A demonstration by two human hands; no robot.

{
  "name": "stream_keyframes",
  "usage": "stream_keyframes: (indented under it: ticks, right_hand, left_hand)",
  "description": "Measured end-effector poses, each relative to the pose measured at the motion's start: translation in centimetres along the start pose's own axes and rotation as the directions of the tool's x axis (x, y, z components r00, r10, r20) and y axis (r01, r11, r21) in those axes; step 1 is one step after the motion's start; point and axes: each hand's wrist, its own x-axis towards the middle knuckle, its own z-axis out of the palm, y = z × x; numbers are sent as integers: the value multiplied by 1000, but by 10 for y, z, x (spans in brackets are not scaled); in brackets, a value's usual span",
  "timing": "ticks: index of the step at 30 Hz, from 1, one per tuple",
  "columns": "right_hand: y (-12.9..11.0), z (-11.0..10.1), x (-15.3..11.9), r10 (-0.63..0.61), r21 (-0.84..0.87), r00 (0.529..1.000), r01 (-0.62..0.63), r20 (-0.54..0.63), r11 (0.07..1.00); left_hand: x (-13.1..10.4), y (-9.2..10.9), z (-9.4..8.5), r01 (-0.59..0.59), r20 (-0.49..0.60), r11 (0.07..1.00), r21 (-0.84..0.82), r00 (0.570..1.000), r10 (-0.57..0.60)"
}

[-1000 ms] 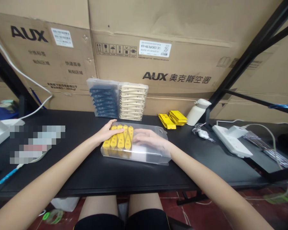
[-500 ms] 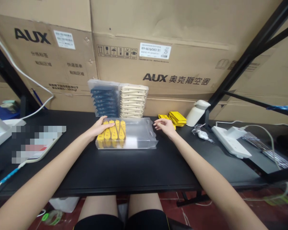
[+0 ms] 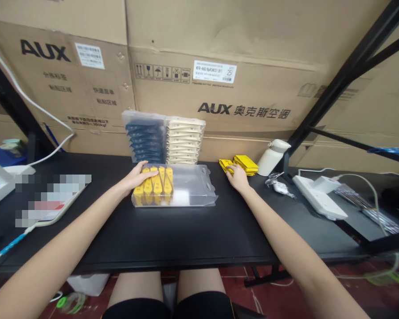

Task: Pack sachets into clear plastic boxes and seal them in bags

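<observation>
In the head view, the box (image 3: pixel 193 184), clear and lying flat on the table (image 3: pixel 186 239), has four yellow packs (image 3: pixel 157 188) at its left end. The left hand (image 3: pixel 137 178) grips that end, thumb across the top, fingers round the far edge. Right of the box, the right hand (image 3: pixel 239 178) is partly curled, fingers at the loose packs (image 3: pixel 246 165); whether it has hold of one I cannot tell. Behind the box stand blue packs (image 3: pixel 146 141) and cream packs (image 3: pixel 183 141); a bottle (image 3: pixel 273 158) is farther right of it.
</observation>
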Motion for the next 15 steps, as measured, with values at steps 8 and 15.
stream_keyframes:
  ticks: [8,15]
  right_hand:
    - [0,1,4,-13,87,996,21,-91,996]
    - [-10,-6,1,-11,337,965,103,-263,936]
  left_hand:
    - [-2,1,1,4,4,1000,10,1000,-4]
    - [-1,0,0,-2,1,1000,23,1000,2]
